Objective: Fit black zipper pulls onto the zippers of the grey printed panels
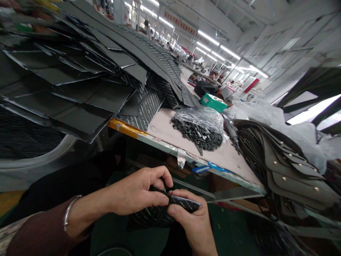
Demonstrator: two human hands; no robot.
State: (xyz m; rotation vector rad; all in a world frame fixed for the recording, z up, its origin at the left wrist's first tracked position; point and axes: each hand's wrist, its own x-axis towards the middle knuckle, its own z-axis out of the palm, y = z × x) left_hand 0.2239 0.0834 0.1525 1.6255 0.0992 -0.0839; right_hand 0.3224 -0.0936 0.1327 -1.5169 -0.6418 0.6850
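Observation:
My left hand [133, 190], with a silver bangle at the wrist, pinches the upper edge of a black fabric piece with white dashes [149, 216]. Close against it, my right hand [190, 213] grips the same piece by its folded right end, thumb in front and fingers behind. The piece hangs below the table edge, over my lap. Its lower part lies in shadow behind my hands. Whether something small sits between my fingertips I cannot make out.
Stacked dark panels [87, 89] cover the table's left side. A plastic bag of small dark pieces [198, 129] lies on the pale tabletop [165, 122], near a green box [214, 102]. Dark flaps with metal studs [285, 167] overhang the right. A blue-handled tool [201, 169] is at the front edge.

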